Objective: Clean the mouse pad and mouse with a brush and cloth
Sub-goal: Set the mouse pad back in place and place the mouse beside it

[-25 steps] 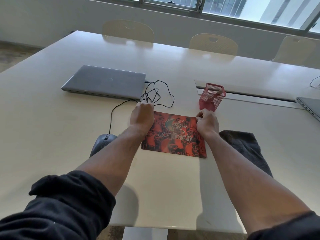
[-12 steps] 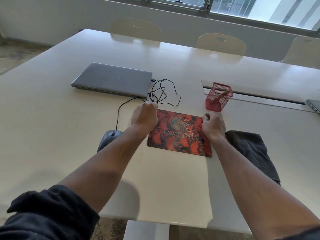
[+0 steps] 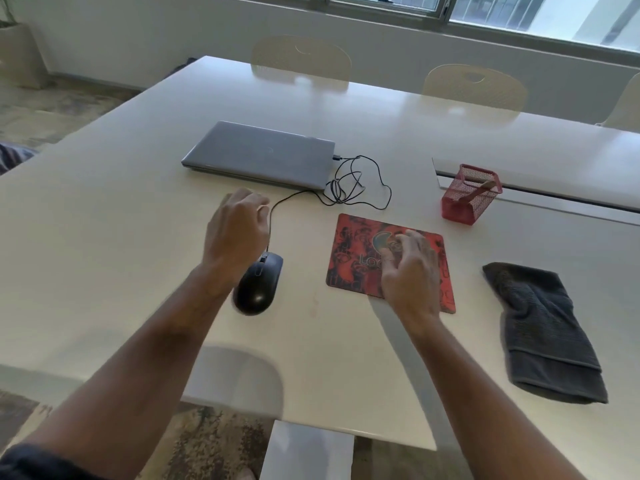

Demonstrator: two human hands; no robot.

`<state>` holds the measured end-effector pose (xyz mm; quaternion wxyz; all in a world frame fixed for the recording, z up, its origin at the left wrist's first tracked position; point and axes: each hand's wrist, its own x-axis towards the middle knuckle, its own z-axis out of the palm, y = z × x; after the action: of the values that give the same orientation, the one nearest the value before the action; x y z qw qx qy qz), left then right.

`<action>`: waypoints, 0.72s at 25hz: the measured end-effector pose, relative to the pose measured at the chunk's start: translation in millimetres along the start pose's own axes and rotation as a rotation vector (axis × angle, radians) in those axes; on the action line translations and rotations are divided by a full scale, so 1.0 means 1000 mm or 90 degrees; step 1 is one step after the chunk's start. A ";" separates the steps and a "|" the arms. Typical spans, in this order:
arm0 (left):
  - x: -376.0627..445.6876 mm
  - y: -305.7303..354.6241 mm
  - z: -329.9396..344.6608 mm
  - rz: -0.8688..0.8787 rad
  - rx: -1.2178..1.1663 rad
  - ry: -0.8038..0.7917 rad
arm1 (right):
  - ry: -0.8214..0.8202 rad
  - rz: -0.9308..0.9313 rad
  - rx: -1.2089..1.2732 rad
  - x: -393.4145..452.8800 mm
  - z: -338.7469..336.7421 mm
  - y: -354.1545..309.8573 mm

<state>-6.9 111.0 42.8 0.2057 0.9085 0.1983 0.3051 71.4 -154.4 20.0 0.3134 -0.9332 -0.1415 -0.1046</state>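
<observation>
On the table (image 3: 121, 258): the tools are lying ready, not yet picked up.
Mouse pad (image 3: 349, 258): lying flat mid-table, right hand (image 3: 410, 271) hovering over it, fingers loosely spread, holding nothing.
Mouse (image 3: 258, 284): sitting left of the pad, likely moved aside for cleaning; left hand (image 3: 235, 230) hanging above it, loosely curled, empty.
Cloth (image 3: 543, 327): waiting folded to the right.
Brush (image 3: 479, 190): apparently standing in the red mesh holder (image 3: 464, 206).

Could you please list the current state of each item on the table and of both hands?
Laptop: closed, cable plugged in.
Mouse: on table, left of pad, not held.
Mouse pad: flat on table.
Cloth: folded, untouched.
Mesh holder: upright, wooden handle inside.
Left hand: empty, above mouse.
Right hand: open, over pad.
</observation>
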 end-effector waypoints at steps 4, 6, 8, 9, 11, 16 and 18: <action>-0.011 -0.036 -0.007 -0.039 0.036 -0.005 | -0.074 -0.094 0.089 -0.052 0.015 -0.058; -0.017 -0.050 -0.007 -0.066 0.048 -0.020 | -0.130 -0.124 0.113 -0.077 0.024 -0.086; -0.024 -0.058 -0.004 -0.080 0.057 -0.046 | -0.165 -0.145 0.103 -0.098 0.036 -0.108; -0.027 -0.060 -0.003 -0.081 0.059 -0.059 | -0.172 -0.149 0.083 -0.107 0.042 -0.117; -0.029 -0.063 -0.001 -0.078 0.063 -0.078 | -0.166 -0.141 0.041 -0.117 0.053 -0.130; -0.030 -0.064 0.000 -0.072 0.083 -0.109 | -0.148 -0.104 -0.038 -0.118 0.068 -0.140; -0.030 -0.065 0.000 -0.070 0.084 -0.111 | -0.126 -0.099 -0.049 -0.117 0.070 -0.141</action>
<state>-44.4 150.9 -3.7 0.1782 0.9308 0.2490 0.1997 -77.4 -26.7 10.8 0.2526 -0.9365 -0.2396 -0.0417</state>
